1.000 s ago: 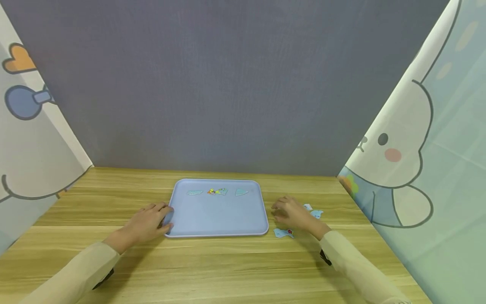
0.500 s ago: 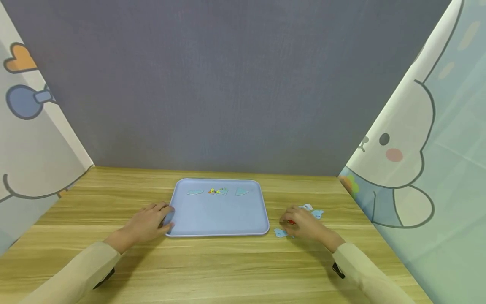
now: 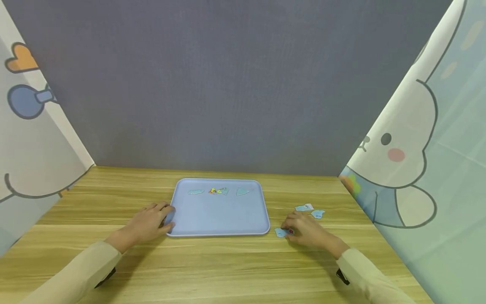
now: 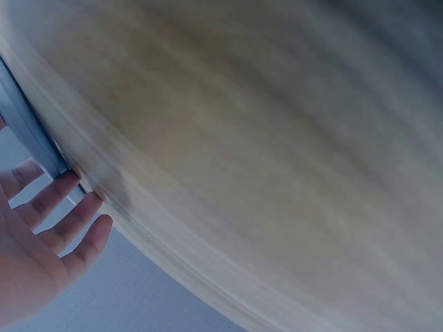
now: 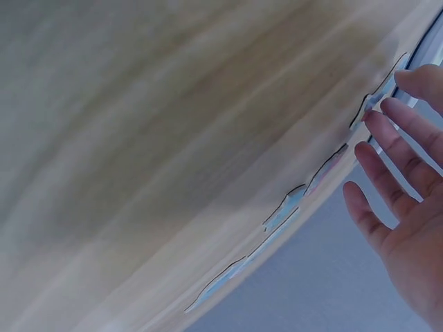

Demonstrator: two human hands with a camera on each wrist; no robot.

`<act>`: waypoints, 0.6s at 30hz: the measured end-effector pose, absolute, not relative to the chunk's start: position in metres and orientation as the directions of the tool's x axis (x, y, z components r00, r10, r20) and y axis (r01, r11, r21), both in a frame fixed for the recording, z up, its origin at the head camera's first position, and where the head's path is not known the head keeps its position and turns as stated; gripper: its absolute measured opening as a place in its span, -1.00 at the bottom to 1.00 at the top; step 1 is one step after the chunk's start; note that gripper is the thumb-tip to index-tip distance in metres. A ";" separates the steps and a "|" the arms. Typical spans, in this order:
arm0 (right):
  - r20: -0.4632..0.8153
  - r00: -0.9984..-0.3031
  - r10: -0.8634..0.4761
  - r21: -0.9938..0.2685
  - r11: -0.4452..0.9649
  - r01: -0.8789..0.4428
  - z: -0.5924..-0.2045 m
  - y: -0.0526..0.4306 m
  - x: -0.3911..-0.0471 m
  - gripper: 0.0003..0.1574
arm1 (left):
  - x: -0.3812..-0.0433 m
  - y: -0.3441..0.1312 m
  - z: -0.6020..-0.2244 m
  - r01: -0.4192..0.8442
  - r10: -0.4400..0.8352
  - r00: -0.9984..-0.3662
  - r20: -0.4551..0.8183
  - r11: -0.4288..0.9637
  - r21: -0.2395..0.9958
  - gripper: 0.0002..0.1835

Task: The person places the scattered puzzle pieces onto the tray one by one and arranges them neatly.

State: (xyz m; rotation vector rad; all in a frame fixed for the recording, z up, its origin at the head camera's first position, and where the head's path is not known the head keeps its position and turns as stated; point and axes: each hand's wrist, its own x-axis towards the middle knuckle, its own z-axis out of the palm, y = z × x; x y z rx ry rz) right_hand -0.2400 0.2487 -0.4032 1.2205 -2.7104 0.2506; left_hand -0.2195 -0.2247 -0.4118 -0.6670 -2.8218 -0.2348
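Note:
In the head view, a pale blue tray [image 3: 218, 213] lies on the wooden table. At its left rim, my left hand [image 3: 149, 223] rests with fingers and thumb spread along the edge; in the left wrist view its fingertips [image 4: 104, 225] are beside the tray. My right hand [image 3: 305, 229] is low over a light blue puzzle-like piece [image 3: 280, 232] with a red detail, right of the tray. Thumb and index fingertips [image 5: 391, 105] are close at this piece in the right wrist view, spread rather than curled. The hand partly hides the piece, which lies on the table.
Two more light blue pieces, a far one [image 3: 303, 207] and a nearer one [image 3: 318, 214], lie beyond my right hand. Several flat pieces, including a yellow-and-orange one [image 3: 218, 191], lie along the tray's far side. A grey wall panel [image 3: 220, 84] stands behind the table.
My right hand moves right from beside the tray, then lowers its fingertips to the red-marked piece. The far piece behind it is uncovered. My left hand stays at the tray rim.

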 end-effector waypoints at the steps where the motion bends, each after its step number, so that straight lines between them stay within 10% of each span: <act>1: 0.208 -0.660 -0.722 -0.086 0.658 -0.748 -0.404 0.249 -0.240 -0.75 | -0.220 -0.225 -0.412 0.456 0.419 -0.871 0.258 0.884 0.102 -0.51; 18: 0.169 -0.684 -0.710 -0.033 0.690 -0.723 -0.406 0.246 -0.240 -0.75 | -0.222 -0.224 -0.414 0.463 0.425 -0.863 0.272 0.882 0.091 -0.52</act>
